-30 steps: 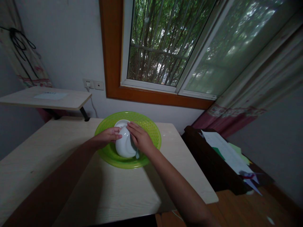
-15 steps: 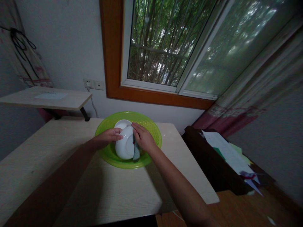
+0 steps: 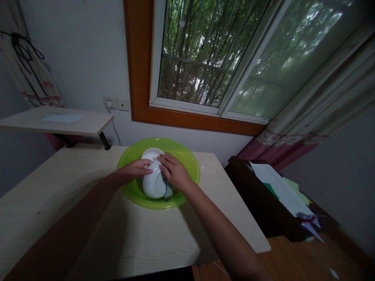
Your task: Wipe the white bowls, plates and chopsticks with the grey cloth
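A white bowl (image 3: pixel 152 183) is tilted on its side over the green plastic basin (image 3: pixel 133 197), its outer base turned to the right. My left hand (image 3: pixel 137 168) grips the bowl's rim at the left, thumb on the outside. My right hand (image 3: pixel 175 171) lies over the bowl's upper right side with a grey-blue cloth (image 3: pixel 168 191) under its palm, the cloth's end hanging down. Its fingers curve over the bowl's outside. Behind, a second white bowl (image 3: pixel 152 153) sits in the basin, partly hidden by the hands and the first bowl.
The basin stands on a pale wooden table (image 3: pixel 158 234). A small raised shelf (image 3: pixel 96 127) with a paper (image 3: pixel 63 118) is at the left. Beyond the table are a wall socket (image 3: pixel 109 103) and a window. Papers (image 3: pixel 278 187) lie on a dark cabinet at the right.
My right hand has slid a little to the left and over the bowl, with the cloth under it. My left hand keeps its grip in about the same place.
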Tool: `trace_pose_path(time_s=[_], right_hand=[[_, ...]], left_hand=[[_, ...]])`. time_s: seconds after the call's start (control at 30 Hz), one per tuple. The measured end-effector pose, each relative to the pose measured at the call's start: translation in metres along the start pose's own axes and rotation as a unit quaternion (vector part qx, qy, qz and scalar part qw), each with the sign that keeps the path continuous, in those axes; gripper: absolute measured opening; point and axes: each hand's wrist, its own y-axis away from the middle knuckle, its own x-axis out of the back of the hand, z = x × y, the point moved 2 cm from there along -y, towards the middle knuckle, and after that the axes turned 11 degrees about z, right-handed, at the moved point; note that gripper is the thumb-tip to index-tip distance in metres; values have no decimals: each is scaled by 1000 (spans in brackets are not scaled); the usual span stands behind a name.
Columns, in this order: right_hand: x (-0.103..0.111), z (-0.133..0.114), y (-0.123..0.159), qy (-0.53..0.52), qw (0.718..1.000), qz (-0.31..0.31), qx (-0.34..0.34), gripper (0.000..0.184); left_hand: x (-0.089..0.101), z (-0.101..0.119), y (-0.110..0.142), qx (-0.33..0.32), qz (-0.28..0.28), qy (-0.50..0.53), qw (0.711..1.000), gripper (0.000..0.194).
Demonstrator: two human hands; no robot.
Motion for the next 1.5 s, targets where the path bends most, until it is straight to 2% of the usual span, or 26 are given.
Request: trace_pose_path(time_s=[0.13,0.27,0.5,0.6,0.7,0.83,0.97,1.17,1.27,1.5], right_hand=[[-2,0,0,-8,1000,-8,8,38],[-2,8,0,-33,998,6,-50,38],[-6,28,6,-70,976,119,-168,48],[-7,35,8,-53,965,145,-211,31],[-4,37,7,-30,964,127,-232,14],[2,31,2,-45,973,113,-194,17],[6,15,-2,-73,988,86,-108,24],[3,-4,-3,-77,997,8,20,33],[3,-4,-3,-63,998,11,1,33],[10,17,0,-6,988,71,-140,27]], left_hand=[[1,-3,-1,0,1,-9,1000,38],[1,-2,-1,-1,0,-3,1000,39],[7,-11,-6,11,14,-31,999,46],[8,-14,-8,15,11,-22,1000,46],[8,-14,-8,21,19,-21,999,46],[7,-11,-6,17,24,-22,999,44],[6,-8,-5,10,33,-32,999,44],[3,-5,-4,-13,31,-30,999,44],[3,-5,-5,-11,31,-30,999,44],[7,-10,-6,2,35,-40,999,44]])
